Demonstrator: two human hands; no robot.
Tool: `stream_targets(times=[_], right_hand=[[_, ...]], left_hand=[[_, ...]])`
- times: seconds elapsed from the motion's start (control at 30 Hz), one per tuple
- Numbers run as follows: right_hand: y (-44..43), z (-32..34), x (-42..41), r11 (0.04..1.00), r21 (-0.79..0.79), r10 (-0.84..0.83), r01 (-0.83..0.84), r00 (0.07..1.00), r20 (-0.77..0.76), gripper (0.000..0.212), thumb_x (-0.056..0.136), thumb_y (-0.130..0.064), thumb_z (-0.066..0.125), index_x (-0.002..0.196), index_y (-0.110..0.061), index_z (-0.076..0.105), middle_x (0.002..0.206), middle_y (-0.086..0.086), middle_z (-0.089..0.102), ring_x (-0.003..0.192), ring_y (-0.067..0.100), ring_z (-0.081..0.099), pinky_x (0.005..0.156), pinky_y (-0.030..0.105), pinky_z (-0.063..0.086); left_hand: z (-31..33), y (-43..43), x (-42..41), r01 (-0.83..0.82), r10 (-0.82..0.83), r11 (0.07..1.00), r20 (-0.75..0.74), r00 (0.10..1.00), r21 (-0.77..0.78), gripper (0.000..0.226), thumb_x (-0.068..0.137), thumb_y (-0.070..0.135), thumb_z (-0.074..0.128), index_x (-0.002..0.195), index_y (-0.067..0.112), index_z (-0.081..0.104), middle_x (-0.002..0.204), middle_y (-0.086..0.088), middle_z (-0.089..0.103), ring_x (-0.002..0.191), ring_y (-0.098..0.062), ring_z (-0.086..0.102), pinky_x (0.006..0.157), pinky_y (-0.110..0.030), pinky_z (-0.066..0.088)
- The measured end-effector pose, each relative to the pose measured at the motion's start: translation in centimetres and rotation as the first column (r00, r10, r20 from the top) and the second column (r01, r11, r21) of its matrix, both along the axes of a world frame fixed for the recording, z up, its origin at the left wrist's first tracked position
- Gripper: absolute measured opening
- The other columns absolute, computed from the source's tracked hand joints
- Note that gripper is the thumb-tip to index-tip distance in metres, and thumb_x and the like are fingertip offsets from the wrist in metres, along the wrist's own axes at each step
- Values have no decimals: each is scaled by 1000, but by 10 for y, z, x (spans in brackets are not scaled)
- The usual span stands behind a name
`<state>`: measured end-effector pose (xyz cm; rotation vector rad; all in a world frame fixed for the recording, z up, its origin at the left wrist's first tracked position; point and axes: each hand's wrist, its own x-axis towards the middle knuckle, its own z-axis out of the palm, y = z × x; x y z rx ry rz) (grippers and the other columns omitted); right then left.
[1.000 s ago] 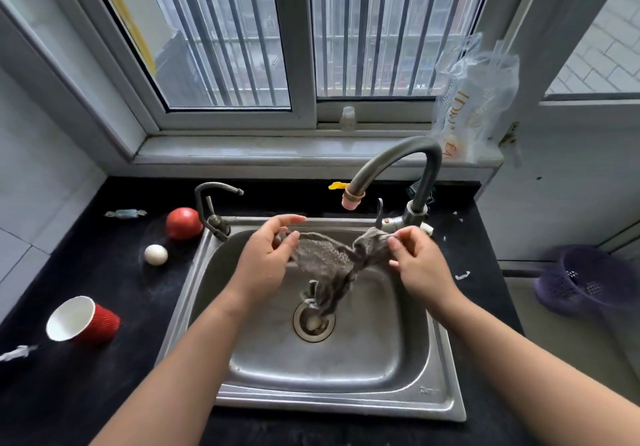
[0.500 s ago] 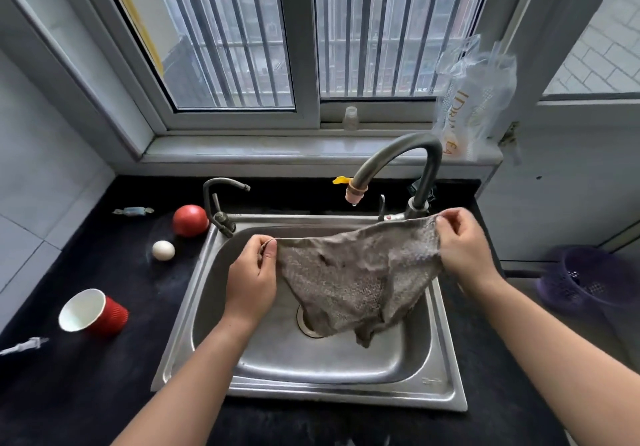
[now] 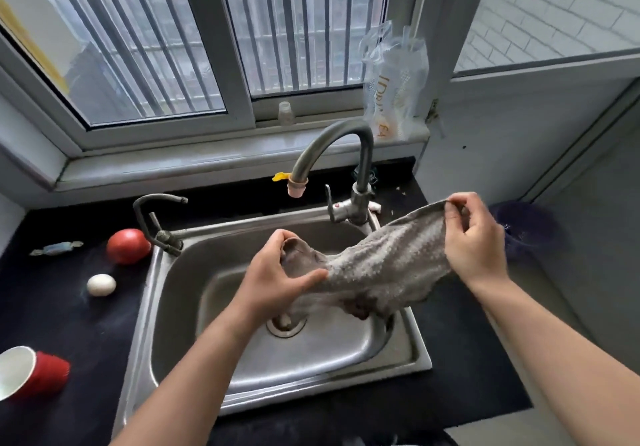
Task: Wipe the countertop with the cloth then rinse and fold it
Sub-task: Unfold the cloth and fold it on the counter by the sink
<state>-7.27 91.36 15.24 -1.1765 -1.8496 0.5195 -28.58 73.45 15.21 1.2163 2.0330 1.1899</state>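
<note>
Now the cloth (image 3: pixel 384 265) is no longer held out flat and wide between your hands, as it was half a second ago. Your left grip (image 3: pixel 277 272) has travelled inward from the left of the sink (image 3: pixel 162 307) to above the middle of the basin, and your right grip (image 3: pixel 474 238) has drifted out past the sink's right rim and slightly up. The cloth now runs as a slack diagonal band from low left to high right, bunched at the left end, with its lower edge sagging toward the drain (image 3: pixel 285 324).

No water shows at the faucet (image 3: pixel 346 141), so I judge the rinse is behind you and this is the start of the fold: one end is being gathered toward the other. The cloth hangs wholly in the air, over the basin and not on the table (image 3: pixel 69 324).

Your left grip is clamped on the bunched end, the thumb laid across the front and the fingers curled round behind it, palm turned toward the right. Your right grip pinches the upper corner between thumb and forefinger, its remaining fingers loosely curled below, wrist cocked upward. Both forearms reach in from the bottom edge, the left crossing the sink's front rim.
</note>
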Motion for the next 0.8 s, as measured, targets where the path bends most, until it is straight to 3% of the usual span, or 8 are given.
stream_targets(times=[0.17, 0.3, 0.37, 0.43, 0.5, 0.57, 0.63, 0.8], right_hand=[[33, 34, 46, 985, -163, -70, 57, 994, -79, 5, 90, -24, 55, 87, -20, 58, 69, -13, 55, 62, 6, 51, 56, 20, 36], [78, 25, 69, 934, -344, -109, 98, 994, -11, 11, 87, -29, 56, 87, -19, 60, 76, -6, 61, 72, 17, 57, 62, 27, 44], [97, -5, 68, 860, -502, -77, 90, 996, 48, 24, 85, -32, 60, 99, -12, 61, 96, 7, 66, 88, 25, 60, 77, 33, 47], [105, -45, 70, 740, -668, 45, 79, 985, 166, 50, 83, -37, 64, 120, -6, 52, 111, 12, 63, 100, 27, 59, 88, 34, 44], [100, -86, 81, 599, -795, 200, 98, 943, 267, 76, 80, -41, 67, 137, -4, 33, 123, 13, 60, 111, 27, 56, 96, 34, 40], [87, -121, 100, 556, -818, 300, 146, 882, 362, 80, 78, -43, 68, 138, -4, 32, 128, 12, 57, 118, 26, 53, 93, 29, 38], [73, -148, 116, 579, -802, 329, 147, 858, 395, 63, 76, -41, 70, 124, -7, 49, 120, 10, 62, 110, 25, 57, 82, 26, 39], [60, -168, 121, 671, -729, 280, 136, 864, 419, 39, 77, -30, 70, 107, -7, 60, 107, 13, 64, 101, 29, 59, 76, 29, 40]], left_hand=[[25, 37, 36, 28, -51, 994, 233, 971, 103, 35, 70, 13, 80, 91, 20, 54, 84, -5, 65, 72, -9, 63, 69, -29, 57], [16, 85, 55, -32, 33, 999, 243, 969, -5, 44, 70, 20, 79, 103, 21, 49, 94, 1, 62, 80, -12, 62, 64, -14, 52], [-9, 109, 71, -22, 67, 986, 269, 961, -165, 63, 72, 18, 78, 121, 22, 39, 105, 4, 53, 87, -10, 56, 58, -3, 43], [-45, 123, 89, 63, 49, 960, 387, 921, -273, 90, 74, 6, 75, 142, 15, 16, 115, -1, 48, 99, -16, 54, 74, -11, 47], [-84, 123, 106, 154, 7, 907, 379, 926, -393, 96, 79, 1, 67, 148, 13, 2, 113, -2, 51, 97, -16, 56, 75, -19, 49], [-116, 115, 117, 136, -43, 824, 179, 983, -550, 78, 82, 9, 61, 147, 12, 17, 125, -6, 52, 106, -18, 54, 83, -21, 43], [-138, 109, 124, 70, -65, 781, 31, 997, -621, 53, 85, 18, 56, 135, 9, 41, 133, -13, 52, 116, -25, 52, 95, -28, 41], [-157, 115, 132, 0, 34, 747, 39, 999, -664, 38, 92, 30, 52, 123, 9, 51, 122, -11, 61, 111, -27, 56, 84, -28, 38]])
